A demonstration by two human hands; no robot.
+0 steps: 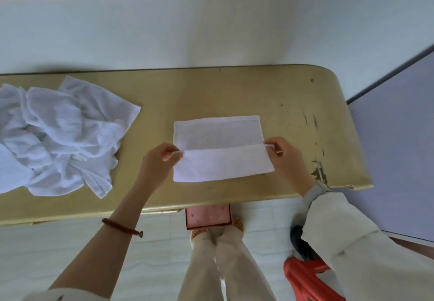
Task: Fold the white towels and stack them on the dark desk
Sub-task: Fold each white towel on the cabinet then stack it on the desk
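One white towel (220, 148) is mid-fold on the desk (293, 112), left hand (162, 159) and right hand (285, 157) fingers pinching its corners; the crumpled towel pile (58, 136) at left waits, nothing stacked.

White towel (223, 148), white crumpled heap (56, 136), scuffed mustard-tan desk (293, 94), pink speckled box (207, 216)

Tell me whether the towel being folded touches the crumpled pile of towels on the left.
Apart. The head view shows bare desk surface between the towel being folded and the crumpled pile, with the left hand in that gap.
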